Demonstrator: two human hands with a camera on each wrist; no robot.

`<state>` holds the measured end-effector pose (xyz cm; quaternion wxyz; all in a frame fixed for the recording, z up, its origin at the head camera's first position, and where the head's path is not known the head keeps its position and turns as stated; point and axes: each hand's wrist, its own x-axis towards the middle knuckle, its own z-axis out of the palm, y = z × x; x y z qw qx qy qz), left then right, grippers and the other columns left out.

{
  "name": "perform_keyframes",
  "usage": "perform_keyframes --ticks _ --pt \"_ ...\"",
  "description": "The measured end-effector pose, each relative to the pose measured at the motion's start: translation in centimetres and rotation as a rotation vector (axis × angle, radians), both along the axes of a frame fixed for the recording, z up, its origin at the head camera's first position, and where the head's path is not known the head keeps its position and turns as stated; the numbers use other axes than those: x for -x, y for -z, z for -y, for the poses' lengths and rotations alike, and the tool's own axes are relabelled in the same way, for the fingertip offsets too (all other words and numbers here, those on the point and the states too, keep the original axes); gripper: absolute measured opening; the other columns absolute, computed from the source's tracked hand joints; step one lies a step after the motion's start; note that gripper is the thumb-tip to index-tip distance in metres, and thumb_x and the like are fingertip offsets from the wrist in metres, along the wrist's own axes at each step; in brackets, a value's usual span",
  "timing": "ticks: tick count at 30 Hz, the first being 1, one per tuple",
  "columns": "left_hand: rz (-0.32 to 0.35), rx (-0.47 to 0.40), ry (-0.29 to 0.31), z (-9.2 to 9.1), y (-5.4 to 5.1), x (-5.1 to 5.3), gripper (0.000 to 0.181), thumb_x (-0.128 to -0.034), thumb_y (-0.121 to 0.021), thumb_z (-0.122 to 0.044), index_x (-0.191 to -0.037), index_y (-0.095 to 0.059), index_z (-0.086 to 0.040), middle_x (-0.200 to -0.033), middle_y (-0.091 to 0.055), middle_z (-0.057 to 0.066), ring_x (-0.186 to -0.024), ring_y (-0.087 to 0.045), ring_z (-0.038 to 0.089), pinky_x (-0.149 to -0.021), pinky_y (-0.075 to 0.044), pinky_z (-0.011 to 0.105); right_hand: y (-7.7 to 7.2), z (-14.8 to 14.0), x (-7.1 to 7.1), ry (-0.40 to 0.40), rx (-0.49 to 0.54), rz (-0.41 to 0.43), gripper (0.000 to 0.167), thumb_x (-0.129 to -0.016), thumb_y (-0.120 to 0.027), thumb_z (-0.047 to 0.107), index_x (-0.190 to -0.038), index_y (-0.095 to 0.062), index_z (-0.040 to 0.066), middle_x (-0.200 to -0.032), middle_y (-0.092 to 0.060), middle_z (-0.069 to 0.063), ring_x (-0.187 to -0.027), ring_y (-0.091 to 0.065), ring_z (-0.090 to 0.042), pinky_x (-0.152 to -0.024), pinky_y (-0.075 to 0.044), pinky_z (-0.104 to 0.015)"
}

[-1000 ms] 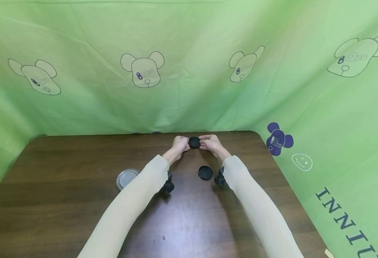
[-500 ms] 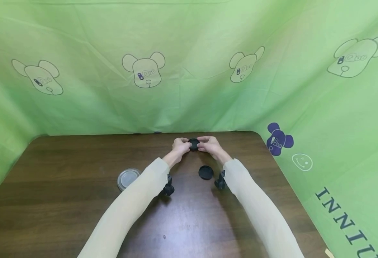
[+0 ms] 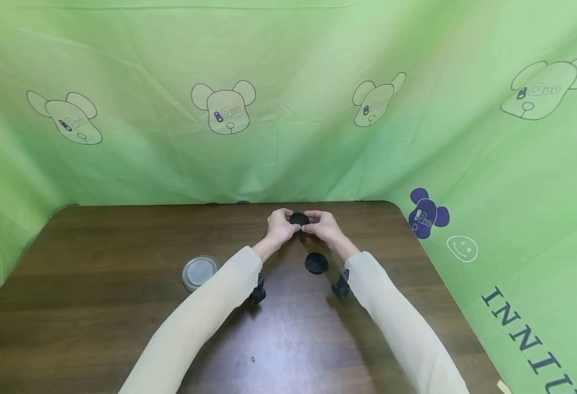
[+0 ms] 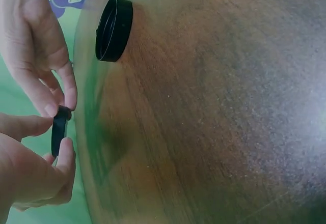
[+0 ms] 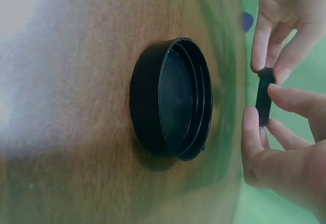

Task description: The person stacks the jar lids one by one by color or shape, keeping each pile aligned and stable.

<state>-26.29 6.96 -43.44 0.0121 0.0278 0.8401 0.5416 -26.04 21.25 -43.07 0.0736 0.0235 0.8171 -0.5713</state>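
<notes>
Near the table's far edge, both hands hold a thin black round lid above the tabletop. My left hand pinches its left side between thumb and fingers. On the opposite side, my right hand grips the rim the same way, the two thumbs close together on the near side. Both wrist views show the lid nearly edge-on, so its faces are mostly hidden. Between the forearms, nearer the body, a second black round lid lies on the table, with its raised rim and hollow inside visible.
A round grey lid or tin lies on the brown wooden table, left of the left forearm and partly behind its sleeve. Black wrist cameras hang under both cuffs. Behind and to the right hangs a green printed curtain.
The held lid has tilted between the hands, and both thumbs have come to its near side, covering more of it. The lid on the table stays in place; the head view has shifted slightly.
</notes>
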Motion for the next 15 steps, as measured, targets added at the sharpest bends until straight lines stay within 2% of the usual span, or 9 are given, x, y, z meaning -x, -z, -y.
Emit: perform_keyframes --ticks 3,7,13,15 --pt "-0.034 0.004 0.002 0.0 0.0 -0.3 0.039 -0.0783 -0.076 0.0 -0.115 -0.064 0.005 -0.103 -0.068 0.017 -0.105 -0.059 0.03 -0.103 -0.034 0.038 -0.2 0.0 -0.4 0.003 -0.034 -0.037 0.05 -0.086 -0.063 -0.009 -0.133 -0.048 -0.012 -0.127 -0.054 -0.031 -0.118 -0.053 -0.037 -0.087 -0.051 -0.027" --pt "-0.073 -0.022 -0.015 -0.1 0.2 -0.6 0.039 -0.0749 -0.078 0.003 -0.111 -0.064 0.006 -0.099 -0.069 0.017 -0.093 -0.066 0.028 -0.102 -0.032 0.037 -0.3 0.1 -1.0 0.011 -0.063 -0.072 0.05 -0.085 -0.064 -0.009 -0.133 -0.049 -0.012 -0.126 -0.055 -0.03 -0.115 -0.055 -0.037 -0.085 -0.051 -0.024" --pt "-0.082 -0.081 -0.017 -0.3 0.4 -1.3 0.044 -0.0724 -0.078 0.007 -0.114 -0.063 0.005 -0.098 -0.069 0.016 -0.09 -0.068 0.026 -0.101 -0.035 0.036 -0.5 -0.3 -1.9 0.017 -0.097 -0.101 0.05 -0.085 -0.065 -0.009 -0.133 -0.05 -0.009 -0.124 -0.055 -0.029 -0.111 -0.058 -0.038 -0.082 -0.05 -0.022" --pt "-0.076 -0.085 -0.004 -0.5 0.4 -1.6 0.045 -0.073 -0.078 0.006 -0.116 -0.063 0.004 -0.098 -0.069 0.015 -0.089 -0.067 0.025 -0.097 -0.04 0.034 -0.5 -0.6 -2.3 0.009 -0.109 -0.112 0.051 -0.084 -0.065 -0.009 -0.133 -0.05 -0.009 -0.124 -0.055 -0.03 -0.11 -0.058 -0.038 -0.084 -0.05 -0.024"
